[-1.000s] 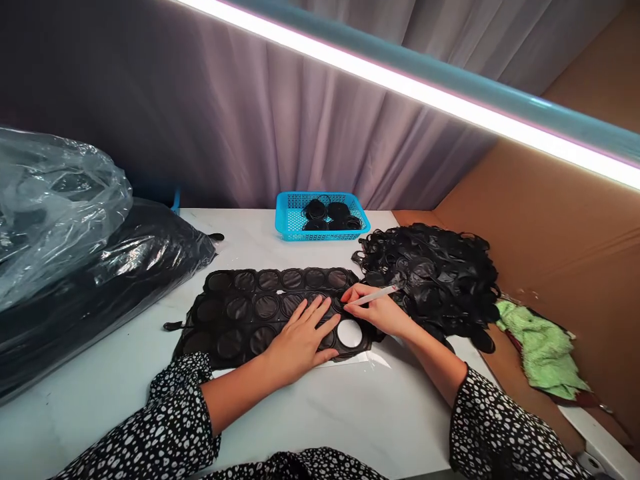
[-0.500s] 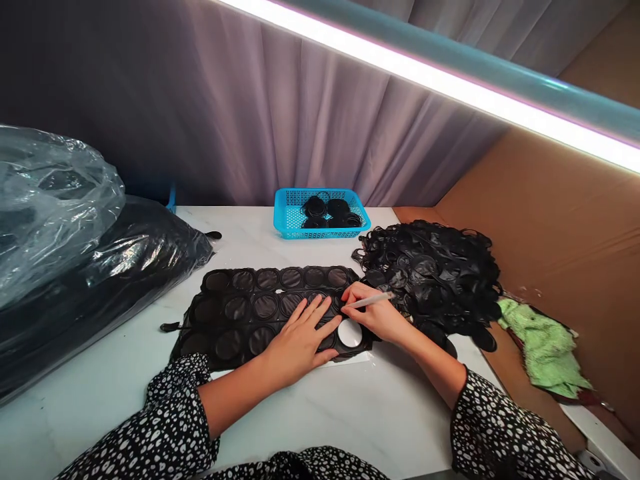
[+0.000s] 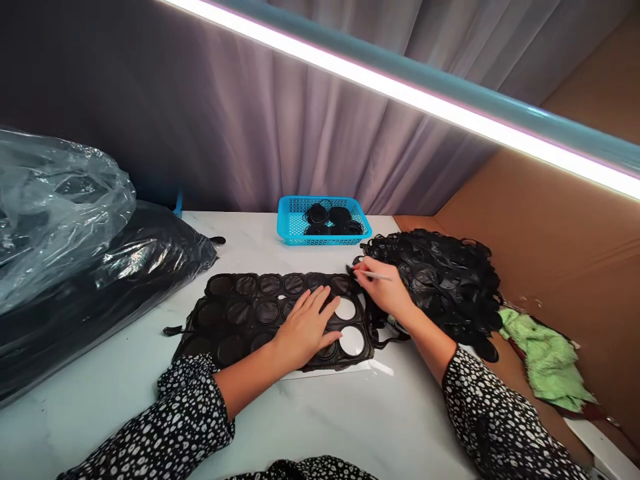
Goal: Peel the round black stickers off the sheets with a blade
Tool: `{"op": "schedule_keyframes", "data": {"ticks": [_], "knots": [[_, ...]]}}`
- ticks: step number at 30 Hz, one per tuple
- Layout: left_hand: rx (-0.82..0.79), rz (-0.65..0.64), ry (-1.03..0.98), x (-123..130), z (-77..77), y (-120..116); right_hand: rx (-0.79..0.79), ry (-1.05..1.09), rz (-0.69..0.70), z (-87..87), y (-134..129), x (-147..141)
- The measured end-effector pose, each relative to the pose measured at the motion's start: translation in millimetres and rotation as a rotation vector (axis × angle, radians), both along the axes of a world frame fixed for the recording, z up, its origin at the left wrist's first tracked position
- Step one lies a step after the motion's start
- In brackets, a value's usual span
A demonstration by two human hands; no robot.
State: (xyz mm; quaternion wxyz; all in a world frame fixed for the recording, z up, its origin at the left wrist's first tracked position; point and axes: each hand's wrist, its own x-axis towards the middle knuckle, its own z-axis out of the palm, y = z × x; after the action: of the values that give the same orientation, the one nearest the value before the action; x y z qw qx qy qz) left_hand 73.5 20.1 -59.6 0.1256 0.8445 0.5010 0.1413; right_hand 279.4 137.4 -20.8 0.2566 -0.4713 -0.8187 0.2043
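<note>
A black sheet [image 3: 260,331] with rows of round cut outlines lies on the table. Two of its circles are open at the right end, and white shows through them. Flat on the sheet, just left of those white circles, rests my left hand [image 3: 301,333], fingers spread. My right hand [image 3: 383,287] is closed round a slim pale pen-like tool [image 3: 375,275] near the sheet's upper right corner. A small black piece [image 3: 350,270] is at the tool's tip; whether it is stuck there I cannot tell. Beside that hand sits a heap of black round pieces [image 3: 445,280].
A blue perforated basket [image 3: 287,227] with black discs stands at the back. At left lies a large plastic bag [image 3: 150,247] of black material. A green cloth [image 3: 545,360] is at the right. A bright tube light [image 3: 400,93] crosses overhead, before a grey curtain [image 3: 320,133].
My right hand has moved up, away from the second-row circle at the right end. That circle was black and now shows white. My left hand stays on the sheet.
</note>
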Motion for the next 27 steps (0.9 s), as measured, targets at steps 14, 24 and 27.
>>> {"op": "schedule_keyframes", "data": {"ticks": [14, 24, 27], "knots": [[-0.061, -0.002, -0.017, -10, -11.6, 6, -0.431, 0.148, 0.215, -23.1, 2, -13], [-0.073, -0.013, -0.044, -11, -14.0, 6, -0.384, 0.122, 0.239, -21.4, 4, -15], [-0.050, -0.019, -0.061, -12, -17.8, 6, -0.331, 0.098, 0.248, -22.5, -4, -18]]}}
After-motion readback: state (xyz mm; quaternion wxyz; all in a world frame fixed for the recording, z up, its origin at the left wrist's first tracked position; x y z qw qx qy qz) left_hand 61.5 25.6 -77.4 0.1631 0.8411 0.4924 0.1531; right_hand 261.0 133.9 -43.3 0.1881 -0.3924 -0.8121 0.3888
